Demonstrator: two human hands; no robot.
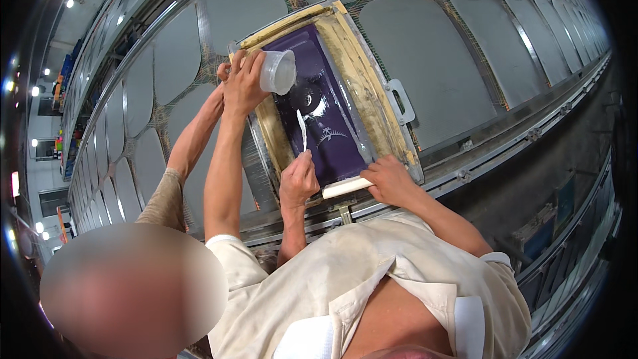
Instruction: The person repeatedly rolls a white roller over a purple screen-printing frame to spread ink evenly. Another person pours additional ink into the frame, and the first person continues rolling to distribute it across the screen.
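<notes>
Spread along a long, metal-railed surface (465,175): flat, matte grey panels (425,46) with rounded corners, set apart by dark strips crossed with thin orange and green lines. Nearest, at the close end of a rectangular, tan-bordered frame (375,113) with a rough, stained rim: a smooth, straight white bar (347,187), lying across the near edge of a glossy dark-purple sheet (342,151). Closed firmly on the right end of that bar, fingers bent over the top: right grip (389,178). Just left of it, pinched in a co-worker's near grip (299,178): a slim, slightly curved white spatula (303,131), pointing away over the purple. Showing pale on the sheet: an arched emblem (330,135) with fine rays. Farther along: a round, shiny dark spot (307,101) with white glare beside it. On the frame's right edge: a white, rounded loop handle (407,116). Above the sheet's left side, tilted with mouth toward the right: a translucent, round plastic cup (282,72). Curled round the cup, spread only to its width: left grip (244,85). Close beside, partly hidden: a co-worker's far grip (222,74); cannot tell whether touching the cup. Beyond, at upper left: small, bright lights (70,2).
</notes>
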